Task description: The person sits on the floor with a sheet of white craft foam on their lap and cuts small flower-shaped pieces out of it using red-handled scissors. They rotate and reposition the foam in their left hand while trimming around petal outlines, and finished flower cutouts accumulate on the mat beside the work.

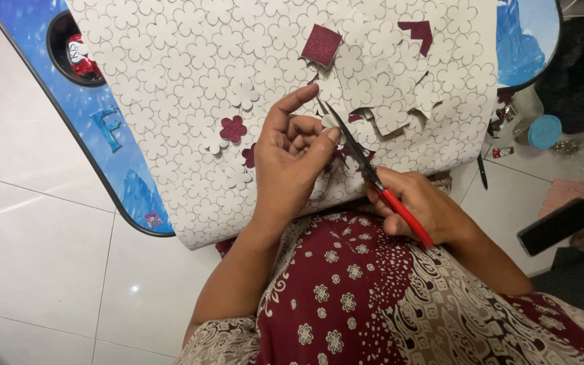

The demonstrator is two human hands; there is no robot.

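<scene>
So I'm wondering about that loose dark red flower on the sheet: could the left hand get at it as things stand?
Probably yes. The dark red flower lies uncovered on the white flower-patterned sheet, just left of the left hand, with nothing between them. That hand does pinch a small white piece, though.

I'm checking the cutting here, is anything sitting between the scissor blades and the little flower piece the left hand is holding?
Nothing visible does. The right hand holds the red-handled scissors, and their blades reach straight up to the small white flower piece pinched in the left hand. Loose cut flowers lie further up on the patterned sheet, off that line.
</scene>
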